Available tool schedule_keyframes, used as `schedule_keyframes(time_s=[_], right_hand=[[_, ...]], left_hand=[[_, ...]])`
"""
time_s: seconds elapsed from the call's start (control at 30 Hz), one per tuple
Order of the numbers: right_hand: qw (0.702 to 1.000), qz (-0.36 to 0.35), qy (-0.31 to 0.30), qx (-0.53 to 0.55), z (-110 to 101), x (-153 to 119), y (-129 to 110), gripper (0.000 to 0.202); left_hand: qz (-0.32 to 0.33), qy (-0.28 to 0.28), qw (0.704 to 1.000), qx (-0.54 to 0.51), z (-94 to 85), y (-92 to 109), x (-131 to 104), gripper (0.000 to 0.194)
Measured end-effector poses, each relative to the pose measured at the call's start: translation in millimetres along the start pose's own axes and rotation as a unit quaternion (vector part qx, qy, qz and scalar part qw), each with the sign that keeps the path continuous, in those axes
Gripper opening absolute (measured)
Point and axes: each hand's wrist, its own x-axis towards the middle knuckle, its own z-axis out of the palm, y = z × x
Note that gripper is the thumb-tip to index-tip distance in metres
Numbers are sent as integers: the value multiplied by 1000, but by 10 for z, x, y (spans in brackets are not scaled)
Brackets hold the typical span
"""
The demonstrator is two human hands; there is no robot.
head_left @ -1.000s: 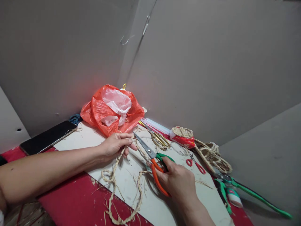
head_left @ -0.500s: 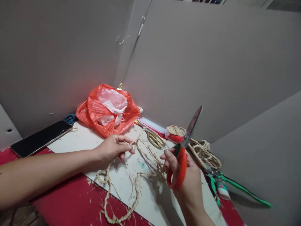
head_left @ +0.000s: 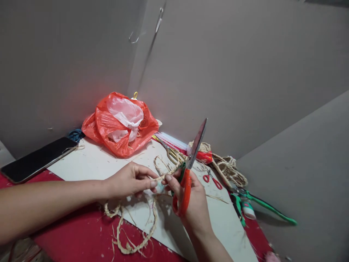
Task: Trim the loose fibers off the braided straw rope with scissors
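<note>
My left hand point(head_left: 132, 181) pinches a braided straw cord point(head_left: 132, 250) between thumb and fingers. Close beside it, my right hand point(head_left: 195, 203) has its fingers through the orange handle of a pair of scissors point(head_left: 185, 194), blades pointing up. The same hand's thumb and fingertips also meet the cord, which runs between both hands. Below the hands the cord hangs in a loose loop with frayed fibres sticking out, and another bit of it curls near my left wrist. The cord's part behind the scissors is hidden.
A white board point(head_left: 89, 160) lies on a red tabletop point(head_left: 73, 233). Around it are a phone point(head_left: 38, 158), a red plastic bag point(head_left: 103, 125), gold-handled scissors point(head_left: 172, 155), small red-handled scissors point(head_left: 216, 183), a coiled braid point(head_left: 231, 171) and green-handled shears point(head_left: 272, 206). Grey walls enclose the back.
My right hand has moved left with the scissors, up to my left hand, and its fingertips now meet the cord. The small red-handled scissors have come into sight. The view has shifted slightly.
</note>
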Motion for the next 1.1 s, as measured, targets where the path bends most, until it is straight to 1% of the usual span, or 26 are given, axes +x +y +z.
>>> schedule_keyframes(time_s=[0.1, 0.2, 0.27, 0.37, 0.43, 0.5, 0.6, 0.7, 0.77, 0.93, 1.1], right_hand=[[999, -18, 24, 23, -53, 50, 10, 31], [996, -29, 45, 73, -94, 81, 5, 32], [994, -28, 45, 95, -103, 82, -9, 32], [993, -16, 40, 107, -90, 64, -24, 33], [994, -6, 29, 109, -79, 56, -21, 32], [994, -3, 14, 109, -77, 57, -9, 32], [993, -13, 10, 115, -93, 68, 5, 32], [992, -23, 14, 122, -102, 69, 4, 32], [992, -28, 10, 119, -96, 63, 2, 31], [994, -32, -5, 104, -83, 57, 40, 30], [993, -29, 2, 113, -86, 57, 83, 31]], left_hand=[[-38, -38, 997, -49, -46, 18, 30, 28], [-57, -72, 993, -80, -67, 43, 35, 22], [-65, -89, 991, -70, -61, 56, 17, 20], [-70, -108, 991, -24, -33, 63, -25, 22], [-73, -109, 991, 0, -11, 63, -45, 23], [-85, -103, 991, 1, 8, 65, -53, 24], [-91, -104, 990, -39, 27, 67, -50, 23], [-58, -119, 988, -76, 30, 57, -42, 27], [-50, -116, 988, -90, 24, 43, -33, 30], [-66, -100, 984, -133, -14, 16, -1, 28], [-67, -89, 981, -162, -41, 18, 17, 23]])
